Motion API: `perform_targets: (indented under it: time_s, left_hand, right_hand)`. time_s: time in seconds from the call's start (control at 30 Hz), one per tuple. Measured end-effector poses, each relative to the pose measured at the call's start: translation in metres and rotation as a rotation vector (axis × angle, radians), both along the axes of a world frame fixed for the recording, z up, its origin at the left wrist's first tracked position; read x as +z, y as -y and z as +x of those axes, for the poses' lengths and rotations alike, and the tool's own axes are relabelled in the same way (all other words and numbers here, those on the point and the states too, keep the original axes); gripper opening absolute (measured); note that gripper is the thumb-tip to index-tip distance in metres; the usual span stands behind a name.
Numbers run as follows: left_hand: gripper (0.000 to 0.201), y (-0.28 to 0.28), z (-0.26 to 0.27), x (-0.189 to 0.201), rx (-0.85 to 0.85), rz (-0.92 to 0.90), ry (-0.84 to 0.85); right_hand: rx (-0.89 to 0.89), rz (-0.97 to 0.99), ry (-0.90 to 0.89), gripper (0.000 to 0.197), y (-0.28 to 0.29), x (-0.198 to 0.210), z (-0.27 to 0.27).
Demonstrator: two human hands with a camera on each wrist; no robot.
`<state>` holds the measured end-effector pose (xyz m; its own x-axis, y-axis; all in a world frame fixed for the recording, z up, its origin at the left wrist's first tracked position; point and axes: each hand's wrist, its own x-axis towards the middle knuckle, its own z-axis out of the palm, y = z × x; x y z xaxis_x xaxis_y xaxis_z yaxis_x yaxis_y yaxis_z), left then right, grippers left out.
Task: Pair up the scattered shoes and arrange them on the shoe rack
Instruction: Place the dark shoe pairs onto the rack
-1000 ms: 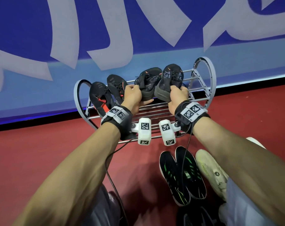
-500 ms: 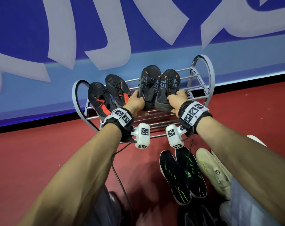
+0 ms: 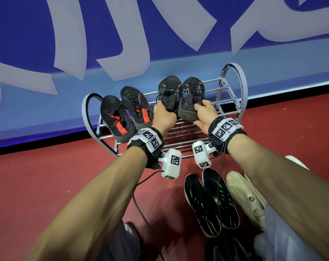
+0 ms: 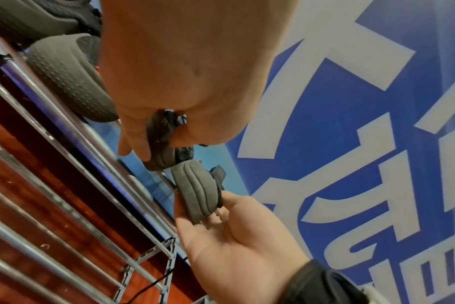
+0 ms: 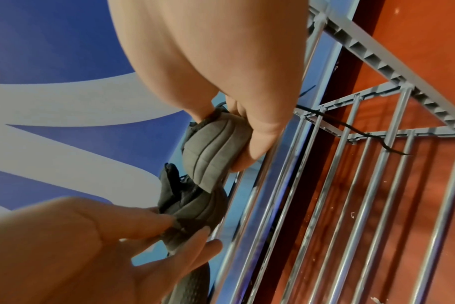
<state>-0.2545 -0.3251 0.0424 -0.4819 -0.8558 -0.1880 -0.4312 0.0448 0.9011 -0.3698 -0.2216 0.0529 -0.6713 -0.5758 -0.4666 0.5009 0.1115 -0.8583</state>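
On the top tier of the grey shoe rack (image 3: 233, 95) stand two pairs of dark shoes, toes toward the blue wall (image 3: 159, 25) behind the rack. The pair toward the rack's right end is dark grey mesh with small orange marks at the toe and black laces. The left hand (image 3: 162, 117) curls its fingers (image 5: 143, 218) round the heel of the left grey shoe (image 3: 168, 93), pinching the padded collar. The right hand (image 3: 204, 114) grips the heel of the right grey shoe (image 3: 191, 95), its fingers (image 4: 195, 224) under the ribbed grey heel and the thumb on top. The two shoes lie side by side, touching, heels at the rack's front rail. Toward the rack's left end sits the black pair with orange-red panels (image 3: 126, 112). On the red floor (image 3: 46, 185) in front of the rack lie a black pair with green stripes (image 3: 210, 198) and, just beside it, a pale cream shoe (image 3: 244, 196).
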Motion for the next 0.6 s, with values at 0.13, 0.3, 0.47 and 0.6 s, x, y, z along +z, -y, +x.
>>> perform_targets:
  time_s: [0.13, 0.3, 0.47, 0.6]
  left_hand:
    - [0.047, -0.022, 0.013, 0.034, -0.018, 0.039, -0.027]
    - [0.050, -0.028, 0.011, 0.039, -0.004, 0.040, 0.071]
    - [0.062, -0.015, 0.012, 0.034, 0.063, 0.087, 0.147]
    - [0.077, 0.008, 0.004, -0.002, 0.049, 0.105, 0.236]
  right_hand:
    - [0.034, 0.014, 0.000, 0.048, -0.004, -0.003, 0.002]
    - [0.039, 0.047, -0.025, 0.043, -0.006, -0.005, 0.006]
    - [0.002, 0.074, -0.035, 0.043, -0.003, -0.001, 0.008]
    - [-0.037, 0.092, -0.051, 0.047, 0.002, 0.003, 0.012]
